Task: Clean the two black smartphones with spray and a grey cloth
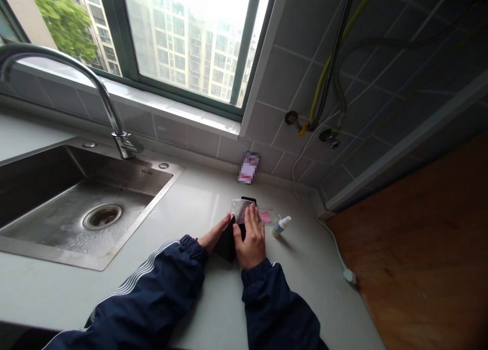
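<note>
Navy tracksuit sleeves (152, 289) with white stripes run up to both hands on a pale stone desk (297, 279). The left hand (214, 234) lies flat, fingers together against the edge of a flat black rectangular device (225, 246). The right hand (252, 239) rests on top, fingers slightly spread over a grey cloth (241, 210) covering the device's far part. Whether either grip pinches it, I cannot tell. Just beside them stand a small white dropper bottle (281, 226) and a pink note (265, 216). Farther off, a blurred packet (248, 168) leans on the tiled wall, right of a steel sink (145, 218) and its curved chrome faucet (114, 121).
</note>
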Demonstrator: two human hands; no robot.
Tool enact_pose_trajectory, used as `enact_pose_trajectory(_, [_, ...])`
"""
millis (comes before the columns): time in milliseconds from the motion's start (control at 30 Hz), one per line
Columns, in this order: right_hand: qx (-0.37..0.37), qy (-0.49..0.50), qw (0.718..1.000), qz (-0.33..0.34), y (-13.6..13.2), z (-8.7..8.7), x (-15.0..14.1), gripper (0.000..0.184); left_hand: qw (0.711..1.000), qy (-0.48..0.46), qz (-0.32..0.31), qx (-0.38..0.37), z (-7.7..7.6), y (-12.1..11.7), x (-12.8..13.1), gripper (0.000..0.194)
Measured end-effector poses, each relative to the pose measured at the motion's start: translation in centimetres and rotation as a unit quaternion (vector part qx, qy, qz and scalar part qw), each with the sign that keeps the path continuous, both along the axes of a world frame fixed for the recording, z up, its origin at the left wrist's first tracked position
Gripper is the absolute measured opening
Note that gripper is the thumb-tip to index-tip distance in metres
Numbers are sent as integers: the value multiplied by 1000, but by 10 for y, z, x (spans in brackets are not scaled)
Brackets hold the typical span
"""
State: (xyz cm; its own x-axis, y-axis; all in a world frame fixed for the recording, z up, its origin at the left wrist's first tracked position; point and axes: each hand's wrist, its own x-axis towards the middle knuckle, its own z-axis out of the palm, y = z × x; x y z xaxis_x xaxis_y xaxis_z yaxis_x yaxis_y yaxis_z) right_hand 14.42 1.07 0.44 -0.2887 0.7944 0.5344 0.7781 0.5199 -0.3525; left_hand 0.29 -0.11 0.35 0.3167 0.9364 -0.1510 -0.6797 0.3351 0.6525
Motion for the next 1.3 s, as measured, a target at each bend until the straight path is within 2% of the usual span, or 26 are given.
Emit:
enact_pose_trajectory(133, [-2, 6, 1000, -6, 0, -1, 1, 62, 999, 16, -9, -44, 7, -3, 0, 66])
enact_pose_trajectory(300, [2, 1, 1000, 15, -1, 0, 1, 67, 999, 37, 26, 22, 9, -4, 3, 61])
enact_pose_trajectory(467, [6, -28, 997, 67, -4, 3, -1, 68, 995, 67, 30, 65, -1, -2, 2, 59])
enact_pose_trajectory(633, [-19, -60, 992, 110, -9, 7, -3, 64, 999, 21, 23, 14, -7, 1, 1, 65])
enact_pose_trajectory(833, [-49, -91, 980, 168, -13, 9, -6, 60, 993, -10, 68, -91, 2, 3, -1, 76])
enact_pose_trajectory(933, [-50, -100, 975, 190, -16, 12, -8, 59, 991, -44, 93, -85, 7, 4, -3, 75])
enact_pose_trajectory(1133, [-49, -103, 972, 206, -24, 19, -12, 53, 990, -131, 54, -21, 13, 9, -6, 78])
enact_pose_trajectory(1300, [-63, -91, 970, 217, -29, 22, -15, 46, 985, -130, 114, -4, 19, 11, -16, 82])
